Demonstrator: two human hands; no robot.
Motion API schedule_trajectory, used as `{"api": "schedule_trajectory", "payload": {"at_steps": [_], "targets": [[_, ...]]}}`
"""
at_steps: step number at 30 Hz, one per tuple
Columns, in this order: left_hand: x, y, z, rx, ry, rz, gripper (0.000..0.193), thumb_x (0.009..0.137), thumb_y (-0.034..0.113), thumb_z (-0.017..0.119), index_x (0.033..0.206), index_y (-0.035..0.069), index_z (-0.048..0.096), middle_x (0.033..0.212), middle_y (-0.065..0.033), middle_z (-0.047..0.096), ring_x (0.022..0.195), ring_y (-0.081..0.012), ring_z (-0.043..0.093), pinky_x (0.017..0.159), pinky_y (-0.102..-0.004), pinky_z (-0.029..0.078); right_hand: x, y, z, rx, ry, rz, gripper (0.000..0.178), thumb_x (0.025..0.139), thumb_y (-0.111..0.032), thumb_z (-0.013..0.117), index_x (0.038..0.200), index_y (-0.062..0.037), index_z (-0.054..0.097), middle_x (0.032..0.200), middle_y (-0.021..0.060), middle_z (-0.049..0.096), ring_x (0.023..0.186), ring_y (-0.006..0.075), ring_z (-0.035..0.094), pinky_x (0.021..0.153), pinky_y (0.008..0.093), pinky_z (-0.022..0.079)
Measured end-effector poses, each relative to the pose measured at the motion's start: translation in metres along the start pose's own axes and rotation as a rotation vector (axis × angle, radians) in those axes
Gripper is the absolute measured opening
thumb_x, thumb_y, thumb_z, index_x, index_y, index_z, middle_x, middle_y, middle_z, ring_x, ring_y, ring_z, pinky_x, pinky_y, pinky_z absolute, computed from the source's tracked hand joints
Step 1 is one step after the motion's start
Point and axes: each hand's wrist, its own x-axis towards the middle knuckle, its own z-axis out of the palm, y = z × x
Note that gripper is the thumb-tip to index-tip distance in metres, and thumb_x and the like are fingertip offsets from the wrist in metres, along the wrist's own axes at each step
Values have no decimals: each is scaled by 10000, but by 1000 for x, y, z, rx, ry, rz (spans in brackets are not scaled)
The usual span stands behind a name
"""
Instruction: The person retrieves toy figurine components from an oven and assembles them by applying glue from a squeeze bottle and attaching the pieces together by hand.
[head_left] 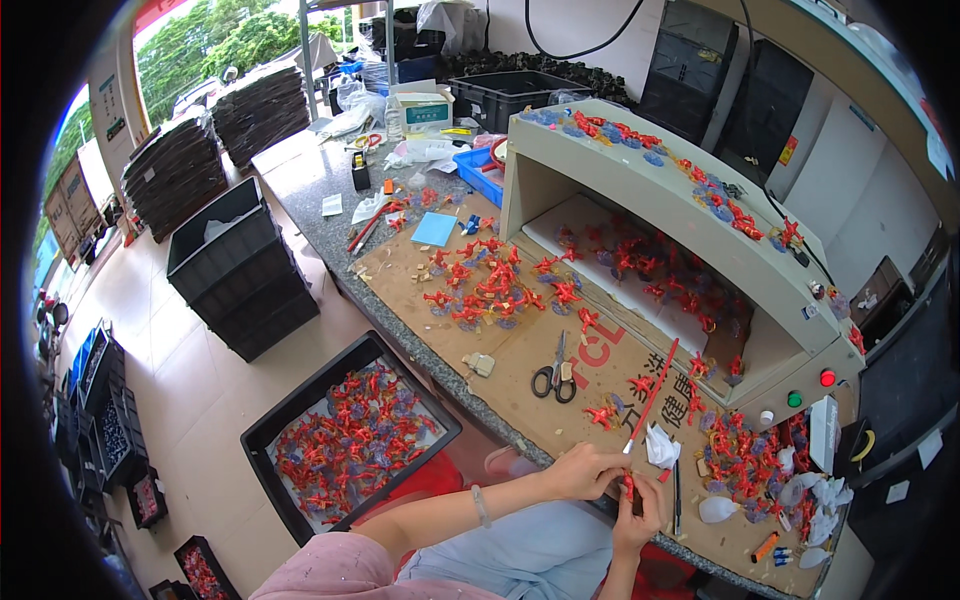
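Note:
My left hand [583, 472] and my right hand [641, 512] meet at the table's near edge, fingers closed. Between their fingertips is a small red plastic figure [629, 484], partly covered by the fingers. A slim brush with a red handle [655, 393] slants away just beyond my left fingertips; whether it touches them I cannot tell. Crumpled white tissue [661, 447] lies beyond my right hand, with a dark pen-like stick [677, 497] beside it. Black-handled scissors [554, 379] and loose red figures [602, 416] rest on the cardboard farther off.
A pale, arched machine [668, 190] stands at the right, red figures inside and on top. Figures are heaped on the cardboard [497, 400] and at the right end. Left of the table, a black tray [452, 428] holds many more. Stacked black crates [243, 270] stand on the floor.

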Motion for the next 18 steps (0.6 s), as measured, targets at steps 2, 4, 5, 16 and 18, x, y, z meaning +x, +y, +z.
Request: {"api": "schedule_trajectory", "payload": {"at_steps": [2, 4, 5, 16, 18], "targets": [[0, 1, -1, 1, 2, 1, 106, 780, 18, 606, 885, 33, 598, 698, -154, 568, 603, -360, 570, 519, -402, 424, 0, 1, 0, 7, 2, 8, 222, 742, 63, 669, 961, 48, 642, 964, 176, 625, 887, 304, 629, 773, 356, 511], [1, 2, -1, 18, -3, -9, 105, 780, 21, 608, 883, 36, 598, 702, -152, 569, 605, -357, 572, 517, -401, 424, -1, 3, 0, 13, 2, 15, 223, 741, 63, 670, 961, 47, 642, 960, 174, 626, 887, 304, 630, 774, 356, 510], [1, 2, -1, 17, -3, -11, 105, 780, 21, 608, 883, 36, 598, 702, -152, 569, 605, -357, 572, 517, -401, 424, -1, 4, 0, 15, 3, 14, 224, 740, 64, 670, 962, 47, 643, 958, 174, 626, 886, 303, 630, 777, 357, 509], [2, 4, -3, 8, 2, 0, 97, 779, 26, 610, 875, 39, 599, 691, -145, 569, 602, -347, 576, 513, -399, 424, -2, 3, 0, 4, -4, 37, 229, 740, 60, 673, 968, 55, 644, 976, 181, 625, 901, 307, 628, 803, 362, 503], [3, 4, -3, 3, 3, 0, 99, 779, 26, 611, 876, 38, 600, 692, -145, 569, 603, -346, 577, 513, -399, 424, -2, 3, 0, 3, -4, 38, 230, 740, 60, 672, 969, 54, 644, 978, 182, 625, 905, 307, 628, 806, 364, 502]]}}
